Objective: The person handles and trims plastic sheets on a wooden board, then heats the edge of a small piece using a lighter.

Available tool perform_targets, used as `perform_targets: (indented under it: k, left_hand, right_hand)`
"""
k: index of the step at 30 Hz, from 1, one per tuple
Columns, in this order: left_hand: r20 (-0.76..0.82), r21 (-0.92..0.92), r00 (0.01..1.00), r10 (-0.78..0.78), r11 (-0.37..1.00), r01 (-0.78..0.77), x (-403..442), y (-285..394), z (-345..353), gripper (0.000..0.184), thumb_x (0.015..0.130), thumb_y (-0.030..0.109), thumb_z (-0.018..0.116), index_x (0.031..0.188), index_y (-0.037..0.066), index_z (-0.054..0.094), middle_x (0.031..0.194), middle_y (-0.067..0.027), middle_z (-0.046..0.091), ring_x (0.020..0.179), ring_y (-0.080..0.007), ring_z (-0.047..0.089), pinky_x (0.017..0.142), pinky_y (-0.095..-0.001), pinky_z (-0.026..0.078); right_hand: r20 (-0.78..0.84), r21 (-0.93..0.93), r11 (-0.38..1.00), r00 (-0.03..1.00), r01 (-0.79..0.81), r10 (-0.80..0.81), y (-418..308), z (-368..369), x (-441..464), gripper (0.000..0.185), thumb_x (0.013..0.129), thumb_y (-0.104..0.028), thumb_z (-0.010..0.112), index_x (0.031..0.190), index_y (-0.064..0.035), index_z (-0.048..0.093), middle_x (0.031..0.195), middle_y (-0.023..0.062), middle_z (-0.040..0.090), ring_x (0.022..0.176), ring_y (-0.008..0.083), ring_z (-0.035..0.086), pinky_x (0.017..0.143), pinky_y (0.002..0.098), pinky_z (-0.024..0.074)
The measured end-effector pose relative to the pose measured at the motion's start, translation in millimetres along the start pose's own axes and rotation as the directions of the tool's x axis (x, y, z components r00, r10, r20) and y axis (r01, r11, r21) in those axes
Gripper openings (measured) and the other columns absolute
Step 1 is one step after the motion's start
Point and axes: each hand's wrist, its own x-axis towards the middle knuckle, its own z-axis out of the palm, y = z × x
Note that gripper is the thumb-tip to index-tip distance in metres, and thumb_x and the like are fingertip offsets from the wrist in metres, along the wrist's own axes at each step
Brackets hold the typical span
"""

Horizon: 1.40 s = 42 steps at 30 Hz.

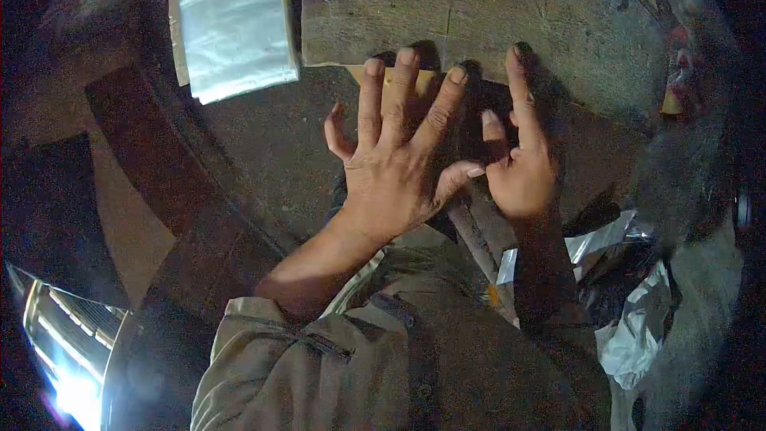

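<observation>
My left hand (391, 144) is spread palm down over a small tan piece (427, 80) at the near edge of a worn brown board (479, 16). Its fingertips reach that edge, and part of the tan piece is hidden under the fingers. Close by on the right, my right hand (523, 168) has its index finger stretched towards the board and its thumb raised; the other fingers are partly hidden. The left thumb tip comes near the right hand. Neither hand shows anything held in it.
A stack of clear plastic sheets or bags (235, 24) lies at the upper left. Crumpled clear plastic (602, 239) and white crumpled material (634, 343) are at the lower right. A bright light (76, 395) glares at the lower left.
</observation>
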Motion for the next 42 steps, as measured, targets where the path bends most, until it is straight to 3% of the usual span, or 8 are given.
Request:
perform_targets:
  k: [17, 22, 25, 27, 30, 32, 34, 42]
  left_hand:
    - [0.044, 0.078, 0.999, 0.015, 0.997, -0.018, 1, 2, -5, 0.075, 0.077, 0.07, 0.043, 0.14, 0.03, 0.033, 0.148, -0.0147, 0.019, 0.135, -0.0369, 0.016, 0.101, -0.0589, 0.003]
    - [0.005, 0.121, 1.0, 0.03, 0.992, -0.03, 0, 1, -5, 0.075, 0.077, 0.068, 0.045, 0.141, 0.031, 0.032, 0.149, -0.0129, 0.019, 0.135, -0.034, 0.02, 0.097, -0.0612, 0.013]
    - [0.022, 0.13, 0.999, 0.028, 0.991, -0.031, 0, 2, -6, 0.074, 0.078, 0.066, 0.046, 0.141, 0.03, 0.031, 0.149, -0.0129, 0.018, 0.135, -0.0347, 0.019, 0.096, -0.0621, 0.015]
    - [0.047, 0.129, 0.999, 0.012, 0.991, -0.018, 2, 4, -9, 0.073, 0.079, 0.064, 0.047, 0.141, 0.03, 0.03, 0.149, -0.013, 0.016, 0.136, -0.0361, 0.017, 0.094, -0.0657, 0.019]
    - [0.077, 0.114, 0.997, -0.001, 0.993, -0.008, 2, 4, -12, 0.073, 0.08, 0.064, 0.047, 0.142, 0.03, 0.028, 0.149, -0.0131, 0.015, 0.136, -0.0372, 0.015, 0.091, -0.0694, 0.021]
    - [0.049, 0.066, 0.999, 0.015, 0.998, -0.019, 2, 2, -5, 0.072, 0.081, 0.066, 0.043, 0.14, 0.026, 0.034, 0.149, -0.0156, 0.017, 0.135, -0.04, 0.015, 0.1, -0.062, 0.009]
    - [0.058, 0.117, 0.998, -0.001, 0.993, -0.006, 0, 6, -7, 0.074, 0.081, 0.064, 0.046, 0.143, 0.031, 0.023, 0.15, -0.013, 0.014, 0.136, -0.0374, 0.014, 0.091, -0.0712, 0.021]
    - [0.082, 0.14, 0.997, -0.014, 0.99, 0.002, 1, 10, -15, 0.072, 0.082, 0.062, 0.046, 0.143, 0.031, 0.025, 0.149, -0.0125, 0.015, 0.136, -0.0367, 0.014, 0.092, -0.071, 0.02]
  right_hand:
    - [-0.019, 0.035, 0.999, 1.0, -0.017, 0.018, -9, -1, 0, 0.051, 0.092, -0.009, 0.048, 0.139, -0.0047, 0.031, 0.142, 0.0157, 0.035, 0.133, 0.0274, 0.032, 0.105, 0.0353, 0.0291]
    - [-0.302, 0.094, 0.995, 0.951, -0.034, 0.061, -12, -23, 11, 0.042, 0.091, -0.014, 0.053, 0.131, -0.0046, 0.045, 0.13, 0.014, 0.05, 0.117, 0.0247, 0.049, 0.097, 0.0338, 0.037]
    - [-0.464, -0.13, 0.991, 0.884, 0.005, -0.066, 16, -53, 37, 0.038, 0.089, -0.019, 0.056, 0.124, -0.0054, 0.051, 0.12, 0.0151, 0.056, 0.111, 0.0294, 0.054, 0.093, 0.0357, 0.0419]
    - [-0.597, -0.262, 0.936, 0.802, -0.234, 0.034, 23, -71, 56, 0.039, 0.086, -0.025, 0.06, 0.119, -0.005, 0.053, 0.115, 0.016, 0.059, 0.107, 0.0309, 0.056, 0.09, 0.0375, 0.0442]
    - [-0.645, -0.342, 0.921, 0.76, -0.186, -0.086, 66, -85, 77, 0.038, 0.085, -0.029, 0.06, 0.116, -0.0061, 0.056, 0.113, 0.016, 0.06, 0.104, 0.0325, 0.057, 0.088, 0.0393, 0.0451]
    - [-0.654, -0.328, 0.911, 0.756, -0.249, -0.029, 68, -88, 83, 0.037, 0.085, -0.03, 0.059, 0.114, -0.0066, 0.057, 0.112, 0.016, 0.06, 0.104, 0.0329, 0.057, 0.088, 0.0393, 0.0451]
    - [-0.662, -0.31, 0.898, 0.749, -0.311, 0.031, 76, -95, 89, 0.037, 0.085, -0.032, 0.058, 0.113, -0.007, 0.058, 0.112, 0.0159, 0.061, 0.104, 0.0332, 0.057, 0.088, 0.0392, 0.0451]
    - [-0.628, -0.331, 0.848, 0.768, -0.414, 0.13, 54, -105, 109, 0.046, 0.085, -0.042, 0.057, 0.11, -0.0041, 0.06, 0.111, 0.0177, 0.06, 0.106, 0.0337, 0.056, 0.091, 0.0384, 0.0419]
